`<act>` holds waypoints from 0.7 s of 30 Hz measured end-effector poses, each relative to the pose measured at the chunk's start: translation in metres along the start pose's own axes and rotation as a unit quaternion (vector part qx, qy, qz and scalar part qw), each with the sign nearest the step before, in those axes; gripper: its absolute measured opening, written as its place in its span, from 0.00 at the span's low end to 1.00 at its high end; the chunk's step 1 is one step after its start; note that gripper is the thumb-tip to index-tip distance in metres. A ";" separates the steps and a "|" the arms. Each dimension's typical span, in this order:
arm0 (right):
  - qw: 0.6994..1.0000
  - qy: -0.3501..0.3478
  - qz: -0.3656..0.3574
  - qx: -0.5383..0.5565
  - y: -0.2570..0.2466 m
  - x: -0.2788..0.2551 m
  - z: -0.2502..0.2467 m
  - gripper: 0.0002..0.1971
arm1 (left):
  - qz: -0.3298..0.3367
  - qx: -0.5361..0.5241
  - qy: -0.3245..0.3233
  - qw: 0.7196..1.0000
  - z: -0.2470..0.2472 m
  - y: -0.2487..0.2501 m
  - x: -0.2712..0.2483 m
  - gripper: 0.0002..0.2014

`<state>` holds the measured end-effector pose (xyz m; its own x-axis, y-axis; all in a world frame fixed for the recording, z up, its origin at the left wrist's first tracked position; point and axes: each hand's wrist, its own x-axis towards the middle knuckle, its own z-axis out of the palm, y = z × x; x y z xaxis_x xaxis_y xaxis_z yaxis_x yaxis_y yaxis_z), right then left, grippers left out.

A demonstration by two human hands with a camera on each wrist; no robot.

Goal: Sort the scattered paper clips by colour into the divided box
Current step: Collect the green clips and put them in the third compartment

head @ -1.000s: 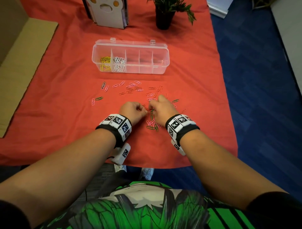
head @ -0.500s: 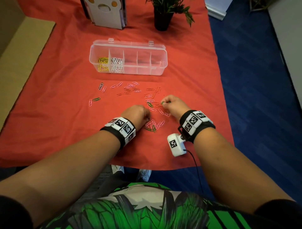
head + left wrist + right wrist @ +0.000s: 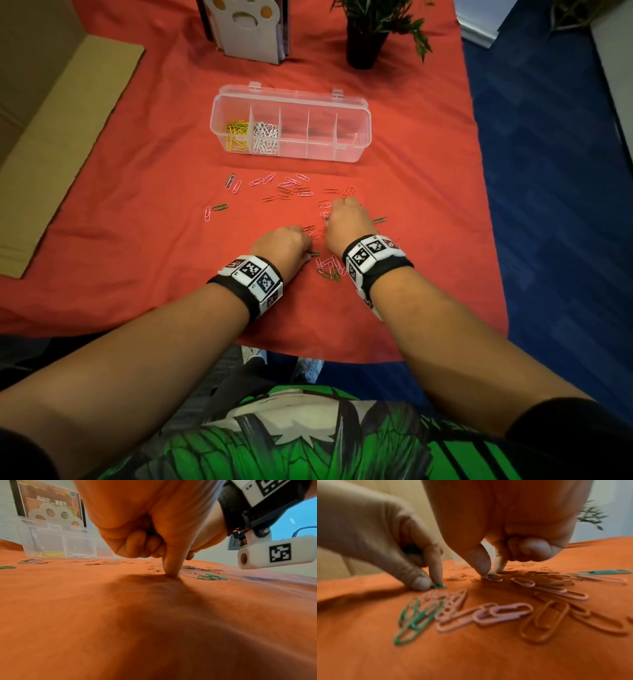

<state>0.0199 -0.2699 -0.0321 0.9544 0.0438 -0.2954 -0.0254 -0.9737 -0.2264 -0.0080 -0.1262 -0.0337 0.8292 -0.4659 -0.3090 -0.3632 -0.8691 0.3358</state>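
Pink, orange and green paper clips point(image 3: 291, 186) lie scattered on the red cloth in front of the clear divided box point(image 3: 352, 150). Yellow clips point(image 3: 237, 135) fill its leftmost compartment and white clips point(image 3: 265, 137) the one beside it. My left hand point(image 3: 310, 245) holds green clips point(image 3: 152, 533) in its curled fingers, while its thumb and forefinger pinch a green clip point(image 3: 439, 586) against the cloth. My right hand point(image 3: 337, 214) is just to its right, thumb and forefinger tips closed on a small green clip point(image 3: 491, 575) that lies on a pink one.
A pile of green and pink clips point(image 3: 329, 269) lies between my wrists. One green clip point(image 3: 379, 220) sits right of my right hand, another point(image 3: 219, 207) far left. A potted plant point(image 3: 364, 37) and a paw-shaped stand point(image 3: 248, 31) are behind the box. Cardboard point(image 3: 51, 147) lies at the left.
My right hand has turned palm-down and shifted a little left, down onto the clips. My left hand has stayed in place with its fingers curled.
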 end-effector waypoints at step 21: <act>0.898 -0.133 0.114 0.404 0.042 -0.065 -0.005 0.09 | -0.176 -0.526 -0.025 0.832 -0.006 0.020 -0.008 0.11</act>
<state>-0.0421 -0.3144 -0.0174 0.7955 0.0203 -0.6056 -0.5208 -0.4881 -0.7004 -0.0194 -0.1383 -0.0193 0.7773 -0.2429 -0.5803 0.4926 -0.3388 0.8016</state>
